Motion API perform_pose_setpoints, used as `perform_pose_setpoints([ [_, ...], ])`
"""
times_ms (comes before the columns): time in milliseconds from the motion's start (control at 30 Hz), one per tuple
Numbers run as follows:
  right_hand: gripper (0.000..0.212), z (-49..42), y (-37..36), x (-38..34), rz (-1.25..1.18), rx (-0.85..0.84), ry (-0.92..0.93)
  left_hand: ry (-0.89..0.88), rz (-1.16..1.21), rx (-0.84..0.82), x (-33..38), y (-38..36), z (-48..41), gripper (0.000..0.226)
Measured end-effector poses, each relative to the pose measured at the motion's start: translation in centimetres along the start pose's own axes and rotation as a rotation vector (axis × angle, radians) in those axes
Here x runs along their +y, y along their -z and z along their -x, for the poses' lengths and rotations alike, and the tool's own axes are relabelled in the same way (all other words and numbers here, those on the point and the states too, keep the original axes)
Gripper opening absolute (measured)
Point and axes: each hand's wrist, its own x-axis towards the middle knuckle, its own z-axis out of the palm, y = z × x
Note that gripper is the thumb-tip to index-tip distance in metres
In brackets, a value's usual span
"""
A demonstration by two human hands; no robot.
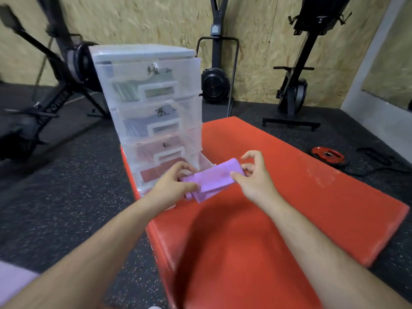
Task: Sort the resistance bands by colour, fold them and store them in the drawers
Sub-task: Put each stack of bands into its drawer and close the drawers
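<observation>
Folded purple band held over the open bottom drawer

Both hands pinch the purple resistance band (pixel 213 179): the left hand (pixel 172 186) clamps its near-left end between thumb and fingers, the right hand (pixel 254 175) nips the far-right end, apparently to keep the folds from springing open just above the pulled-out bottom drawer (pixel 178 175) of the clear plastic drawer unit (pixel 151 103), which stands at the corner of the red mat (pixel 289 186). Greenish, blue and red bands show through the upper drawers, each front marked with a handwritten character too blurred to read; a rowing machine (pixel 51 101) carries lettering I cannot make out
</observation>
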Motion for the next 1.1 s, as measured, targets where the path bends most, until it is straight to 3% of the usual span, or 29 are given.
perform_pose_setpoints([
  [67, 0.029, -1.6, -2.6, -0.9, 0.044, -0.023, 0.022, -0.057, -0.034, 0.145, -0.2, 2.2, 0.3, 0.044],
  [233, 0.018, -5.5, -9.5, -1.8, 0.275, -0.155, 0.096, -0.17, -0.426, 0.319, -2.4, 5.9, -0.7, 0.023],
  [567, 0.023, -8.0, -13.8, -0.1, 0.746, -0.351, 0.029, -0.218, -0.744, 0.245, -7.1, 7.3, -3.5, 0.015],
  [633, 0.03, -6.9, -14.0, 0.1, 0.838, -0.268, 0.116, -0.254, -0.732, 0.25, -7.1, 7.7, -2.9, 0.013],
  [767, 0.024, -2.2, -14.8, 0.6, 0.738, -0.005, 0.315, -0.234, -0.657, 0.391, -6.7, 9.4, -1.6, 0.008],
  [933, 0.022, 3.8, -17.6, 0.7, 0.65, -0.025, 0.387, -0.092, -0.539, 0.514, -8.9, 11.3, -0.7, 0.004],
  [1000, 0.028, 5.0, -18.9, 1.1, 0.676, -0.057, 0.397, -0.018, -0.489, 0.468, -10.2, 11.9, -0.8, 0.019],
  [1100, 0.036, 5.5, -20.4, 1.4, 0.717, -0.062, 0.362, 0.062, -0.383, 0.343, -12.2, 12.6, -1.4, 0.059],
])
